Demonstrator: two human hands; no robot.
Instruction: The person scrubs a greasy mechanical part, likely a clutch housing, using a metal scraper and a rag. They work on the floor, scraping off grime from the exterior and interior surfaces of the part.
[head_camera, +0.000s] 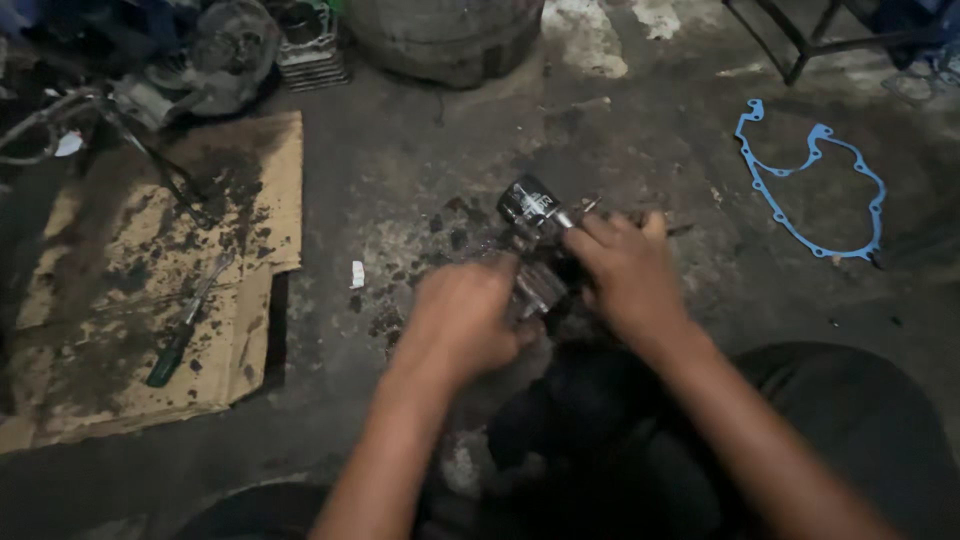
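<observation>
both hands on metal part (535, 240) over floor (420, 170): left hand (462, 318) grip closed around it, right hand (625, 272) grip closed on top; blue gasket (810, 185) well apart.

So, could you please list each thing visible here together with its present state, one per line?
Left hand: closed around the metal part.
Right hand: gripping the metal part from the other side.
Metal part: dark, oily, held just above the floor.
Screwdriver: lying flat on the cardboard, untouched.
Cardboard: flat, stained with oil.
Blue gasket: lying flat on the floor, apart from the hands.
</observation>
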